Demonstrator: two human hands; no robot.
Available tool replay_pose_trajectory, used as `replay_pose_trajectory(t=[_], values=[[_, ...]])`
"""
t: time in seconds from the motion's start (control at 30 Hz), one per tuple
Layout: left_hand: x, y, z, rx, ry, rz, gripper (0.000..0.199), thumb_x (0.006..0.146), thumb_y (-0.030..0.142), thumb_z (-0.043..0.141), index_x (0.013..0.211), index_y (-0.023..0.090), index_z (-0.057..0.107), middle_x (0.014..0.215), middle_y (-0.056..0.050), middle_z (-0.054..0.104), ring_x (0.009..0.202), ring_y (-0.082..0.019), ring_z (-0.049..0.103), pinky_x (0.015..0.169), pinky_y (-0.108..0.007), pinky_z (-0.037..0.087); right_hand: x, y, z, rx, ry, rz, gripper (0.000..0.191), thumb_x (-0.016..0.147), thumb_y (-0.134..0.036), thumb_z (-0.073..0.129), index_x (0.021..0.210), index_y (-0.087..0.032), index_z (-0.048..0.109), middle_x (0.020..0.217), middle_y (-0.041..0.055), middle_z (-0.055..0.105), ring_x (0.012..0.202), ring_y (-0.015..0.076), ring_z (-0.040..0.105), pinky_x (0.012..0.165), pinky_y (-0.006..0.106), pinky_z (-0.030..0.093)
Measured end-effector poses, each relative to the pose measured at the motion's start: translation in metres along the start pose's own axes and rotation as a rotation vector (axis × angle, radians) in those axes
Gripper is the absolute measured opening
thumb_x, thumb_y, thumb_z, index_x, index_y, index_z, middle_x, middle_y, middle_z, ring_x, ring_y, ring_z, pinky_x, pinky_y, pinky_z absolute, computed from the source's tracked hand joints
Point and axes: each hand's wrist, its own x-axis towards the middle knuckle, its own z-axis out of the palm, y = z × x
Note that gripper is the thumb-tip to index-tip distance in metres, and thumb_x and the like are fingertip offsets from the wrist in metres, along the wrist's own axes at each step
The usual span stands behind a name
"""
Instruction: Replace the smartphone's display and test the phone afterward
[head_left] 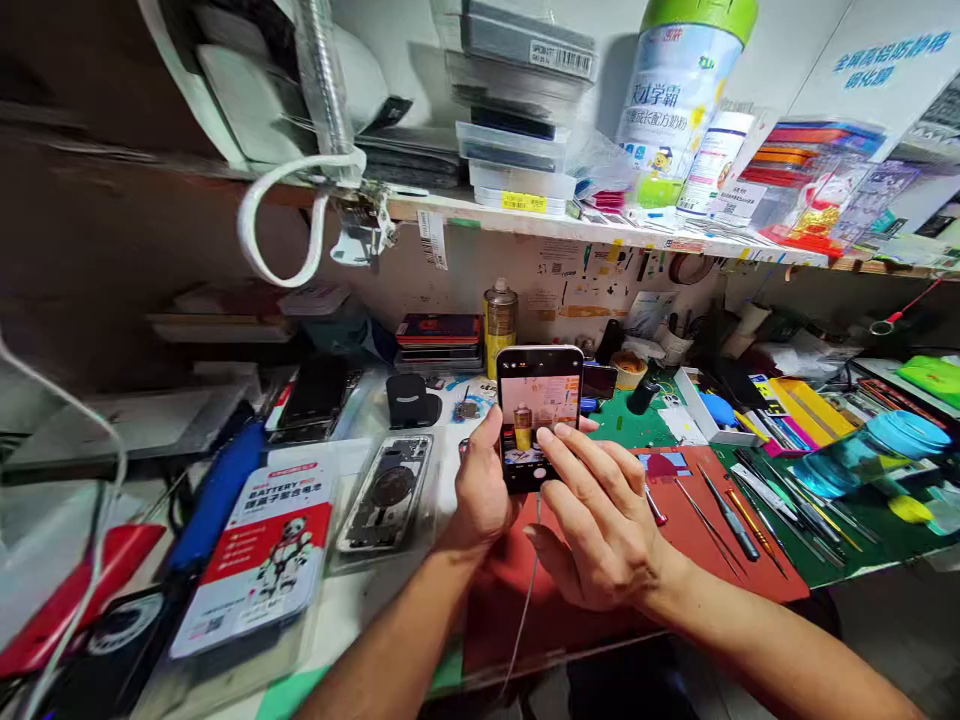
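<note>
A smartphone (540, 395) is held upright in my left hand (480, 485), which wraps round its left edge and back. Its lit screen shows a camera picture of the bench, with the spray can in it. My right hand (600, 510) is in front of the lower screen, fingers stretched out and holding nothing; the fingertips are at the glass, though I cannot tell whether they touch. A thin white cable (525, 610) runs down from below the phone across a red work mat (570, 620). Left of my left hand lies an opened phone body (386, 490) on a clear tray.
A spray can (500, 315) stands behind the phone. Tweezers and a screwdriver (731, 515) lie on the mat's right, near a blue bottle (870, 450). A battery box (262, 550) lies at left. Above, a loaded shelf (630, 235) overhangs the bench.
</note>
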Motion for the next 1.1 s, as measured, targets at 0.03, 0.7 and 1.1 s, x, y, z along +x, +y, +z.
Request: replay_pose_trajectory(t=[0.03, 0.7, 1.1], values=[[0.0, 0.0, 0.0, -0.001, 0.002, -0.001, 0.057, 0.078, 0.067, 0.078, 0.1, 0.014, 0.08, 0.118, -0.016, 0.079, 0.124, -0.042, 0.07, 0.111, -0.053, 0.055, 0.0, 0.0, 0.0, -0.004, -0.006, 0.001, 0.02, 0.102, -0.024, 0.055, 0.111, -0.009, 0.065, 0.129, 0.0268, 0.075, 0.138, 0.0358, 0.064, 0.106, 0.048, 0.053], [0.001, -0.001, -0.004, -0.037, 0.121, -0.089, 0.059, 0.079, 0.06, 0.077, 0.113, 0.012, 0.077, 0.121, -0.014, 0.078, 0.131, -0.039, 0.066, 0.116, -0.05, 0.052, -0.01, -0.003, 0.0, -0.059, -0.139, 0.041, 0.025, 0.092, -0.02, 0.064, 0.114, -0.018, 0.075, 0.147, 0.0012, 0.07, 0.151, 0.0451, 0.047, 0.121, 0.061, 0.029], [0.001, -0.003, -0.002, 0.007, 0.091, 0.014, 0.051, 0.082, 0.06, 0.075, 0.104, 0.015, 0.079, 0.112, -0.013, 0.081, 0.126, -0.04, 0.069, 0.11, -0.051, 0.056, -0.005, 0.0, -0.002, -0.117, -0.006, 0.06, 0.025, 0.102, -0.034, 0.058, 0.112, -0.014, 0.068, 0.137, 0.0193, 0.074, 0.134, 0.0324, 0.058, 0.104, 0.047, 0.047]])
